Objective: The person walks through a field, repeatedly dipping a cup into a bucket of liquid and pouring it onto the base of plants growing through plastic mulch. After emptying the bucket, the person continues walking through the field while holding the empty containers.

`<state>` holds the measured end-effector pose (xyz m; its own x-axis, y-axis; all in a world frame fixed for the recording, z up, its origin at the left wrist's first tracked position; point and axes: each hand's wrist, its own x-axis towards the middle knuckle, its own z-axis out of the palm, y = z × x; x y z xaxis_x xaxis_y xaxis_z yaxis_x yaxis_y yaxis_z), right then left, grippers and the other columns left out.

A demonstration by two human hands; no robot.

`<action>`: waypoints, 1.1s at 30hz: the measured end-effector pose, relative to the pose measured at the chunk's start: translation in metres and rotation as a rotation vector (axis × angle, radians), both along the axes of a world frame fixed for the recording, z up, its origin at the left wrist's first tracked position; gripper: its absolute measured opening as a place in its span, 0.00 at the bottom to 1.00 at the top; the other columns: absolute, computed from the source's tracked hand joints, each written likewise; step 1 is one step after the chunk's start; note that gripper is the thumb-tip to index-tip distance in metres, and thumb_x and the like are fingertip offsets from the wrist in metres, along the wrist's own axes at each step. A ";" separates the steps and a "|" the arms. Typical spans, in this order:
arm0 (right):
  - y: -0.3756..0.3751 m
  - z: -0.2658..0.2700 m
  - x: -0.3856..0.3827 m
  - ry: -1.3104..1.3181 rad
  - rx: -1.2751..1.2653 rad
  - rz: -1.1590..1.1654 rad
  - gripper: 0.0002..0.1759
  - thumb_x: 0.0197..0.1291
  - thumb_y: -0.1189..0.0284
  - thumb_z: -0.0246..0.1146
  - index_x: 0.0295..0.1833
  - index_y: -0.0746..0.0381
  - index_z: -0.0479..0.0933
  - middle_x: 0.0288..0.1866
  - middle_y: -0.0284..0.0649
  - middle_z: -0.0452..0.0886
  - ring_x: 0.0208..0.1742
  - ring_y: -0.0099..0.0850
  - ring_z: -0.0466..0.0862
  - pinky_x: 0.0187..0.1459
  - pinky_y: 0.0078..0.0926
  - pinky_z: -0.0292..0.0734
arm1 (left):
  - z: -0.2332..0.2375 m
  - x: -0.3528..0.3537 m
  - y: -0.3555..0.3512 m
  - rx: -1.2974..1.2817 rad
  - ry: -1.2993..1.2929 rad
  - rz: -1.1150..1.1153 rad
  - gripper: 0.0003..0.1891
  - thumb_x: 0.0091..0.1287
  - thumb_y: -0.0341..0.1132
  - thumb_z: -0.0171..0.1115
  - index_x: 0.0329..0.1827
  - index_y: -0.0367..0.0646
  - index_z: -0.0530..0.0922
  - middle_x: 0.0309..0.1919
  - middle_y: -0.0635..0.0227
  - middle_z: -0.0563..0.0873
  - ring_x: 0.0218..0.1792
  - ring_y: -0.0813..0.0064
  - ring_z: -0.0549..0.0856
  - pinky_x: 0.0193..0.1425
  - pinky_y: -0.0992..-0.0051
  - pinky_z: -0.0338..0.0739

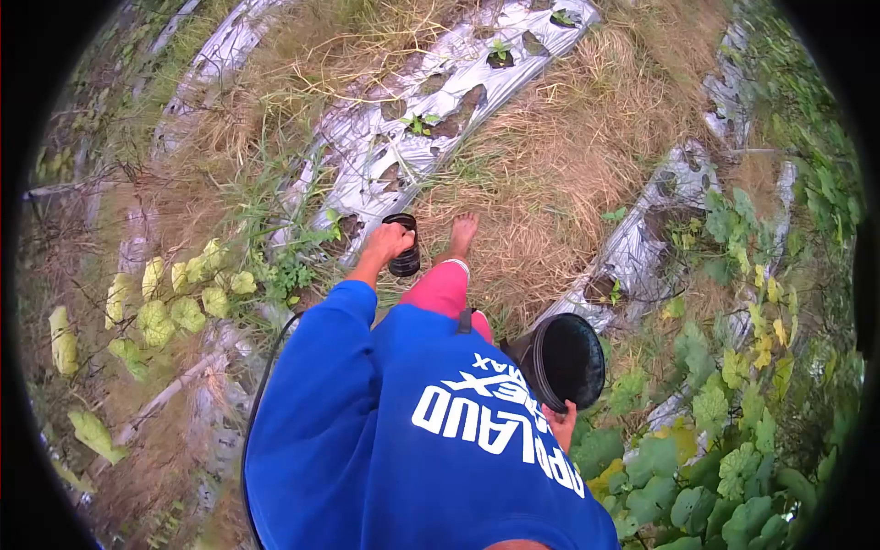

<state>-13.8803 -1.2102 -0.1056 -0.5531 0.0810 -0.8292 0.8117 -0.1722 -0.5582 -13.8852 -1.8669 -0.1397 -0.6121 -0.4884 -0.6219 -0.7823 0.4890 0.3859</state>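
My left hand point(390, 240) is closed on a small black ribbed cup point(403, 261), held out low beside the end of a plastic-covered bed. On my right side hangs a large black bucket point(543, 362), its round mouth tilted toward me. The fingers of my right hand point(561, 423) are bent over the bucket's near rim. Inside, the bucket is dark, and I cannot make out what it holds. My bare foot point(464, 234) is on dry grass just right of the cup.
Silver plastic mulch point(380, 147) with torn holes runs up ahead, holding a few small green seedlings point(421, 124). Dry straw point(559, 165) covers the path. Another mulch strip point(632, 247) lies to the right. Leafy vines point(724, 440) crowd the lower right, and yellowish leaves point(188, 314) the left.
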 end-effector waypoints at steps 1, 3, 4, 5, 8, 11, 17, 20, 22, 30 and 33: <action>-0.006 0.009 -0.022 -0.043 -0.008 -0.058 0.37 0.57 0.83 0.69 0.66 0.57 0.57 0.44 0.44 0.83 0.41 0.25 0.83 0.46 0.22 0.79 | -0.007 -0.013 -0.005 0.010 -0.019 0.024 0.24 0.63 0.52 0.52 0.41 0.41 0.86 0.42 0.41 0.85 0.48 0.44 0.84 0.57 0.54 0.77; -0.013 0.036 -0.061 -0.065 -0.033 -0.086 0.39 0.55 0.85 0.68 0.68 0.57 0.55 0.47 0.45 0.82 0.46 0.26 0.82 0.51 0.24 0.77 | -0.019 -0.043 -0.024 0.044 -0.055 0.032 0.26 0.62 0.52 0.51 0.43 0.39 0.86 0.45 0.40 0.84 0.50 0.43 0.83 0.58 0.54 0.77; -0.016 0.042 -0.084 -0.079 0.009 -0.083 0.37 0.55 0.84 0.69 0.66 0.57 0.58 0.46 0.44 0.82 0.46 0.28 0.82 0.52 0.27 0.77 | -0.027 -0.059 -0.035 0.044 -0.080 0.049 0.26 0.61 0.52 0.51 0.44 0.38 0.85 0.46 0.41 0.84 0.51 0.44 0.83 0.58 0.54 0.77; -0.023 0.049 -0.107 -0.090 0.048 -0.082 0.35 0.54 0.83 0.69 0.65 0.57 0.62 0.45 0.44 0.82 0.47 0.30 0.82 0.53 0.30 0.77 | -0.033 -0.075 -0.046 0.042 -0.102 0.064 0.27 0.60 0.52 0.51 0.45 0.37 0.85 0.46 0.41 0.84 0.51 0.45 0.83 0.58 0.55 0.77; -0.058 0.078 -0.185 -0.223 -0.074 -0.536 0.28 0.50 0.79 0.72 0.57 0.61 0.69 0.45 0.43 0.83 0.46 0.35 0.83 0.54 0.39 0.78 | -0.032 -0.117 -0.074 0.075 -0.146 0.173 0.30 0.56 0.52 0.52 0.47 0.33 0.83 0.49 0.42 0.84 0.54 0.47 0.83 0.60 0.56 0.76; -0.075 0.081 -0.238 -0.274 -0.012 -0.615 0.23 0.42 0.76 0.73 0.46 0.66 0.75 0.46 0.43 0.84 0.47 0.39 0.84 0.52 0.45 0.81 | -0.046 -0.138 -0.092 0.073 -0.162 0.119 0.32 0.57 0.53 0.51 0.52 0.34 0.81 0.51 0.42 0.83 0.55 0.48 0.83 0.62 0.58 0.75; -0.110 0.093 -0.295 -0.217 -0.029 -0.589 0.24 0.44 0.76 0.73 0.48 0.65 0.74 0.47 0.44 0.83 0.47 0.41 0.83 0.53 0.47 0.81 | -0.033 -0.148 -0.083 0.043 -0.119 0.110 0.29 0.60 0.53 0.50 0.46 0.34 0.83 0.47 0.42 0.85 0.53 0.46 0.83 0.61 0.56 0.75; -0.120 0.093 -0.319 -0.211 -0.035 -0.536 0.25 0.41 0.77 0.75 0.47 0.66 0.73 0.46 0.44 0.82 0.43 0.39 0.82 0.50 0.46 0.82 | -0.019 -0.142 -0.067 0.047 0.007 0.173 0.25 0.63 0.51 0.51 0.40 0.35 0.84 0.42 0.41 0.85 0.48 0.43 0.83 0.57 0.53 0.76; -0.121 0.086 -0.333 -0.221 -0.019 -0.557 0.26 0.42 0.75 0.75 0.48 0.65 0.72 0.47 0.43 0.81 0.46 0.40 0.82 0.51 0.46 0.80 | -0.013 -0.138 -0.055 0.041 0.110 0.194 0.23 0.64 0.50 0.53 0.36 0.35 0.84 0.39 0.41 0.85 0.45 0.41 0.84 0.54 0.52 0.76; -0.117 0.049 -0.396 -0.345 -0.070 -0.569 0.25 0.41 0.72 0.75 0.46 0.64 0.73 0.44 0.43 0.82 0.44 0.41 0.82 0.47 0.43 0.79 | -0.019 -0.182 -0.041 0.064 -0.006 0.060 0.23 0.62 0.51 0.54 0.35 0.37 0.85 0.38 0.41 0.85 0.45 0.44 0.84 0.55 0.53 0.77; -0.130 0.040 -0.422 -0.372 -0.070 -0.662 0.23 0.40 0.74 0.73 0.44 0.65 0.74 0.42 0.44 0.83 0.43 0.41 0.83 0.46 0.44 0.79 | -0.018 -0.232 -0.048 0.059 -0.020 -0.030 0.23 0.62 0.51 0.54 0.35 0.37 0.85 0.38 0.41 0.85 0.46 0.45 0.84 0.55 0.53 0.77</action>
<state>-14.3025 -1.3404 -0.0652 -0.0903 0.2390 -0.9668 0.6594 -0.7132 -0.2379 -14.1168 -1.9153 -0.1575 -0.6135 -0.4320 -0.6611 -0.7751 0.4896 0.3994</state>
